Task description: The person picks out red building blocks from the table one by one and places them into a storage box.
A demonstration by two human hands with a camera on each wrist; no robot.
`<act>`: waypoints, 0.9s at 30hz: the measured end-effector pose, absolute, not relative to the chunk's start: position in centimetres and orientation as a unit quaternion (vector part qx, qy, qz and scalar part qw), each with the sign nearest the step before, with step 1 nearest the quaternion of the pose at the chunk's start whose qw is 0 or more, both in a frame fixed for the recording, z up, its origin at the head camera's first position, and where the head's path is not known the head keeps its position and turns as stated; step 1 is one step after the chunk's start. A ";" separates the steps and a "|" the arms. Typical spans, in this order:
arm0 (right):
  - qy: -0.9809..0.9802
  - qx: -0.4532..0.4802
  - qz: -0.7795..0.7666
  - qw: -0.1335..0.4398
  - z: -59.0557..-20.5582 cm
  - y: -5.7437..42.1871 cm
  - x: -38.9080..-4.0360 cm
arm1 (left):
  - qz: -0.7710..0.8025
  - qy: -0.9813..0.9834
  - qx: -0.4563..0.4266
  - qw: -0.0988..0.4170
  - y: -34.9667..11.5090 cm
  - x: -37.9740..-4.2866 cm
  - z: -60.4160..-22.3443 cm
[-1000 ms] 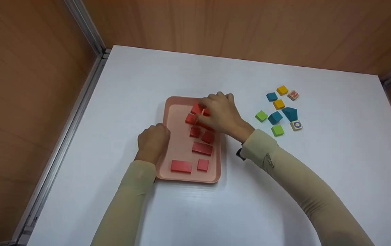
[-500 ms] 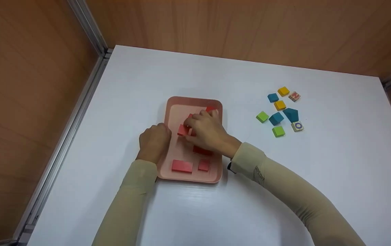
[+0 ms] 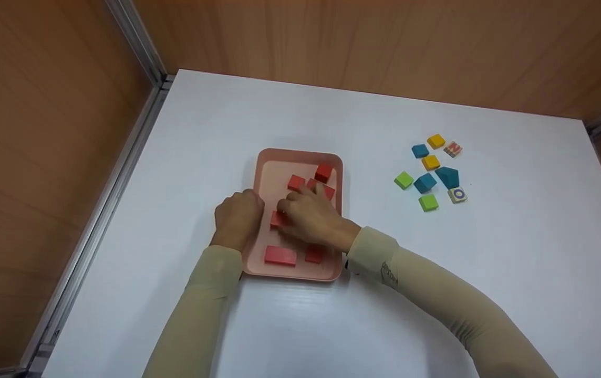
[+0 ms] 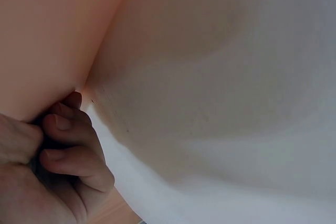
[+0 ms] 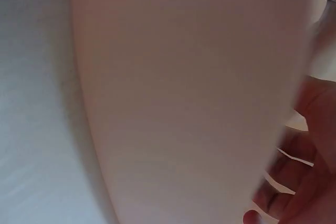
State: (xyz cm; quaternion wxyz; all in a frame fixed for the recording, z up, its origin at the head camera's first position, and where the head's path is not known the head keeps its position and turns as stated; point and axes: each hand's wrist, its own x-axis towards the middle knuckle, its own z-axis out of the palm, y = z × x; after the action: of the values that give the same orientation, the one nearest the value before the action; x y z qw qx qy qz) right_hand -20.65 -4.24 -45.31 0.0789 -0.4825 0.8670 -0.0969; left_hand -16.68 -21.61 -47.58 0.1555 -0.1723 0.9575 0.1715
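In the head view, a pink tray [image 3: 273, 176] lies upright on the white table with several red wooden blocks in it. My left hand [image 3: 239, 218] grips its left rim; the left wrist view shows curled fingers [image 4: 79, 145] at the tray's edge. My right hand [image 3: 311, 212] is over the middle of the tray, pinching a small red block [image 3: 276, 219] between fingers and thumb. Beyond that hand are a red block [image 3: 323, 172] by the far right corner and another red block [image 3: 296, 182] left of it. Nearer lie a red rectangular block [image 3: 280, 255] and a red square block [image 3: 313, 254].
To the right of the tray sits a loose group: yellow block [image 3: 430, 162], green block [image 3: 403, 180], blue block [image 3: 425, 182], and letter tiles such as the O tile [image 3: 457, 195]. A wooden panel [image 3: 358, 47] stands behind the table.
My right hand has moved from the tray's far right part toward its near side and left, bringing a small red block along. My left hand stays at the rim.
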 end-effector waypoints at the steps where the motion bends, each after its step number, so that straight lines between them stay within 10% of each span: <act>1: 0.868 -0.481 -0.095 0.082 -45.5 -4.1 -20.6 | 0.171 0.958 -0.171 0.155 -21.5 -16.7 -47.6; 27: 0.898 -0.420 -0.117 0.064 -46.3 -2.2 -21.7 | 0.229 0.945 -0.175 0.156 -23.5 -16.3 -48.9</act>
State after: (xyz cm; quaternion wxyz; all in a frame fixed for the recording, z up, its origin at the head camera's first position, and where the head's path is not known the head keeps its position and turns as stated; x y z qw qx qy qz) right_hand -21.75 -2.15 -46.28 0.0644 -0.4196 0.8978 -0.1172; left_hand -16.28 -23.51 -48.92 0.1561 -0.1749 0.9447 0.2292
